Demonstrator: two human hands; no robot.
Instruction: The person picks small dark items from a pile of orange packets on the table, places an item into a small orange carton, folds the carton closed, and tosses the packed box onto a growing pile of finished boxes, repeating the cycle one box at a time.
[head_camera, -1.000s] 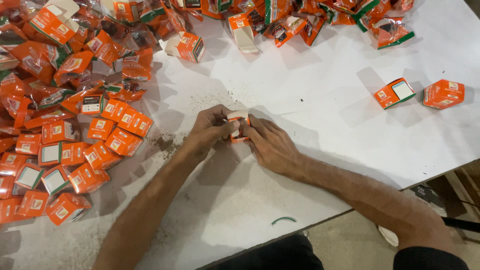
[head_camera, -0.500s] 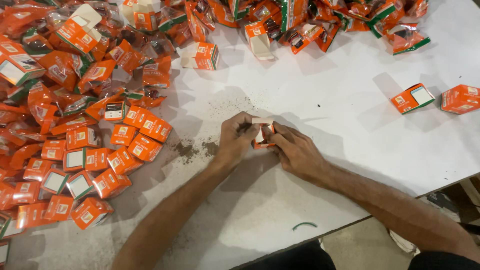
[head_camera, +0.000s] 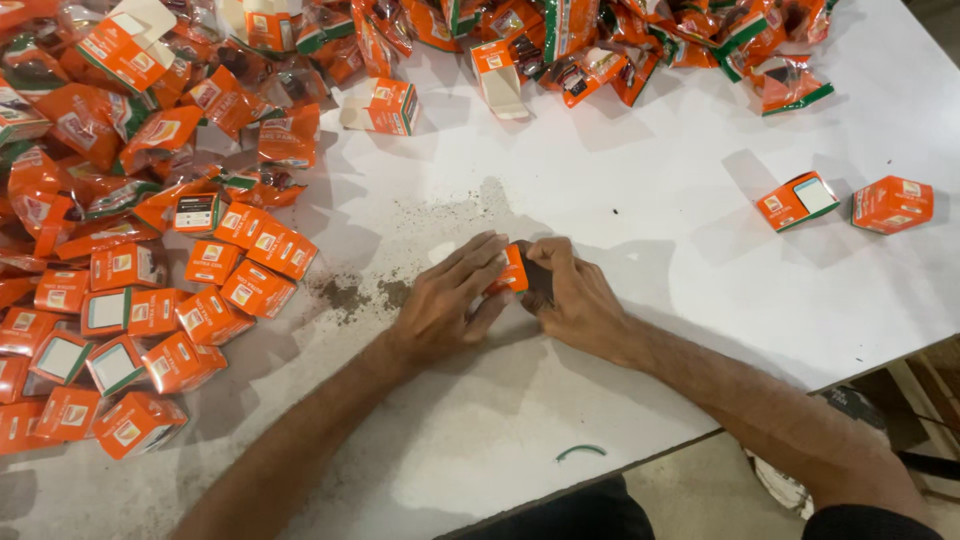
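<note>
**One small box between both hands, many packed, many more to go**

Both hands meet at the middle of the white table (head_camera: 640, 140), and between them sits a small orange box (head_camera: 514, 268). The left hand (head_camera: 450, 300) lies with its fingers stretched out and pressed against the box's left side; the right hand (head_camera: 575, 300) curls around its right side, thumb and fingertips pinching that end. Whether the flap is fully tucked in cannot be told, since the fingers hide it.

Taking that box as the landmark: well to its left lies a cluster of closed boxes (head_camera: 150, 310), set close together, some showing a white face. These look finished, so a fair share of the work seems done. Just left of the box, between it and that cluster, a patch of dark crumbs (head_camera: 350, 295) is scattered on the table.

Up and to the left of the box, and all along the far edge above it, lies a heap of orange pouches (head_camera: 100, 110), loose and crumpled, with an open empty box (head_camera: 385, 105) among them. I judge these to be what is left, and it is plenty.

Well to the right of the held box, two boxes (head_camera: 845, 203) rest apart from the rest, one with a white face up. Toward the near edge below the box lies a small green band (head_camera: 581, 452).
</note>
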